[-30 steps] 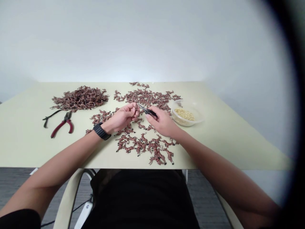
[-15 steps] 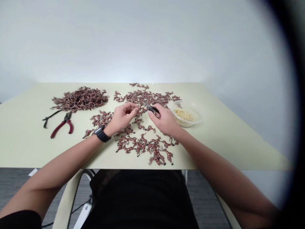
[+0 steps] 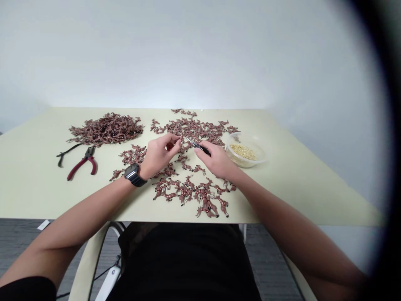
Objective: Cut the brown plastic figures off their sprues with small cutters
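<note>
- A dark shirt (image 3: 184, 263) fills the bottom of the view, between the pale arms of a chair (image 3: 89, 263).
- The left hand (image 3: 159, 155) is raised just above the counter (image 3: 46, 188), its fingers curled and pinching a small reddish piece (image 3: 170, 146); the fingers hide most of it, so its exact shape is hard to tell.
- A black watch (image 3: 134, 174) sits on the left wrist.
- The right hand (image 3: 217, 159) is closed around small black-handled pliers (image 3: 200, 147), their thin metal tip pointing left, just beside the left hand's fingers.
- Small brown animal figures (image 3: 191, 193) lie scattered on the counter under and in front of both hands.
- More of these figures (image 3: 133, 154) lie in a loose patch to the left of the left hand.
- Red-handled pliers (image 3: 83, 165) lie on the counter at the left, near a black-handled tool (image 3: 70, 149).
- A clear plastic bowl (image 3: 260, 154) of small golden bits (image 3: 242, 152) stands to the right of the right hand.
- A dense heap of figures (image 3: 106, 129) sits at the far left, and a wider spread (image 3: 191, 127) reaches the far edge of the counter.
</note>
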Tool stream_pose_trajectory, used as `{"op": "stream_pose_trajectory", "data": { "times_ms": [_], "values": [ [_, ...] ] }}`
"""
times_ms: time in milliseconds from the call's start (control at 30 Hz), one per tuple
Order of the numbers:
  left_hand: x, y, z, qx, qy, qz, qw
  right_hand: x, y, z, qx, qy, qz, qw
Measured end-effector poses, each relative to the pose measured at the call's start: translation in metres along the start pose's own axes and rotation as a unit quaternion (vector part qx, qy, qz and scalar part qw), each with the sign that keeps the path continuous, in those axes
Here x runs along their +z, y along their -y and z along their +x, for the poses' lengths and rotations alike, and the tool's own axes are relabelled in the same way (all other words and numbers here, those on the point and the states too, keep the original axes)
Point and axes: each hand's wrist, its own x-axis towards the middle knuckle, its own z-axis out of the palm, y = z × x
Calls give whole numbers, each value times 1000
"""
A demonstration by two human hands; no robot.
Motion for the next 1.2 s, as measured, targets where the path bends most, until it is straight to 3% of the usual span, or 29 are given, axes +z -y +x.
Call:
{"op": "stream_pose_trajectory", "data": {
  "times_ms": [267,433,533,600,1200],
  "values": [
    [2,-2,-3,0,2,7,1000,1,1,-1,-9,2,-12,1000],
    [2,-9,1,-107,49,-160,980,0,1,-2,-54,-54,-88,993],
    [2,-10,5,-163,80,-271,945,-5,-2,0,-80,-43,-106,990],
    [0,-10,7,-174,80,-293,937,-8,-5,1,-92,-29,-114,989],
    [-15,-3,13,-123,142,-158,969,-21,-13,3,-127,40,-148,980]
  ]
}}
